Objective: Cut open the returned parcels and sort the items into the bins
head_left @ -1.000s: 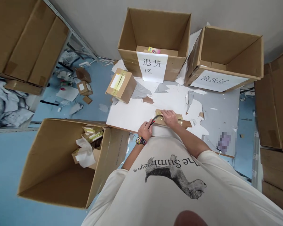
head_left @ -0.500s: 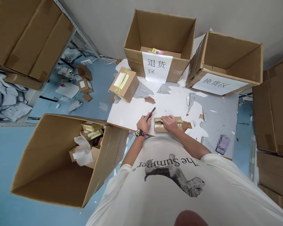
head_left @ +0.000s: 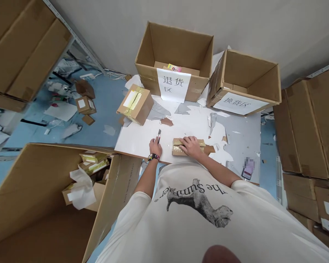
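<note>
In the head view, the only one we are having, we are seeing the small box (head_left: 177,149) lying flat near the bench's (head_left: 134,144) near edge, right of the left hand (head_left: 155,148) and well short of the two open cartons, the left one (head_left: 199,86) and the right one (head_left: 216,82), that are standing along the far side. The right hand (head_left: 192,147) is resting across its top, fingers slightly apart; whether they are pinching its sides, we cannot tell. The left hand's fingers are curling closed around a cutter (head_left: 159,136), its tip pointing to the far side, apart from the box. We are judging the box light enough for one hand, its cardboard fairly stiff but likely to be giving where the top seam is gaping. The shiny tape on its near face is probably making that side slippery, and we are not seeing the contents, so we are treating them as possibly fragile. For a sure hold, we are favouring the bare cardboard at the left and right ends, palms flat, rather than the loose flap.
</note>
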`<state>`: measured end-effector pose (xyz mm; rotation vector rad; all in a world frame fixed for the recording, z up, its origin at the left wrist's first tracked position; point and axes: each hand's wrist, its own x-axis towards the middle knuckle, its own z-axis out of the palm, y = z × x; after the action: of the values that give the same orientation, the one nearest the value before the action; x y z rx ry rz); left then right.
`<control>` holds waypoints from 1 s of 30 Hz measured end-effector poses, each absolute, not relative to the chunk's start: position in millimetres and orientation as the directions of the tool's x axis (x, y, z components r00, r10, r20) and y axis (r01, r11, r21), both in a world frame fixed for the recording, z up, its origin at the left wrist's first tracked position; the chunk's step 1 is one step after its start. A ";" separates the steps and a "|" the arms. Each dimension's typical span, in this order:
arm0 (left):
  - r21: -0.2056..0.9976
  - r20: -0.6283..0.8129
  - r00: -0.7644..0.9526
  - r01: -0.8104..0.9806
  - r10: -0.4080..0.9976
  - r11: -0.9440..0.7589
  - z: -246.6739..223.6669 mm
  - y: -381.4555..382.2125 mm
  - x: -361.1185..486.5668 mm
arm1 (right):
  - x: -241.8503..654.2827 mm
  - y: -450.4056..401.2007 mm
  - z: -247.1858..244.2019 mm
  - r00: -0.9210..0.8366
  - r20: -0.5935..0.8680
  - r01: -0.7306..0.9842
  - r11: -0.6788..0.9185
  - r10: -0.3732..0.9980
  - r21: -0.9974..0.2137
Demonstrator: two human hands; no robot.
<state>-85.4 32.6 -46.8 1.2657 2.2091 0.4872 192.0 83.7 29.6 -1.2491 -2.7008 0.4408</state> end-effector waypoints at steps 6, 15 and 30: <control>0.732 -0.344 -0.259 0.529 0.903 0.430 -28.3 28.7 -51.4 | 252.6 71.0 25.8 -0.113 0.066 0.811 0.130 0.991 -0.570; 0.645 -0.421 -0.022 0.696 0.907 0.316 -11.5 34.2 -20.2 | 287.1 67.9 2.0 0.090 -0.389 0.582 -0.366 0.917 -0.726; 0.791 -0.252 -0.059 0.563 0.966 0.241 -27.6 7.2 -38.8 | 304.5 31.5 -21.8 0.261 -0.575 0.206 -0.627 0.775 -0.751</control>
<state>-38.8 7.2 -27.6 1.4219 1.7278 0.6466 304.5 31.5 -21.8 -1.9945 -0.8854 1.3703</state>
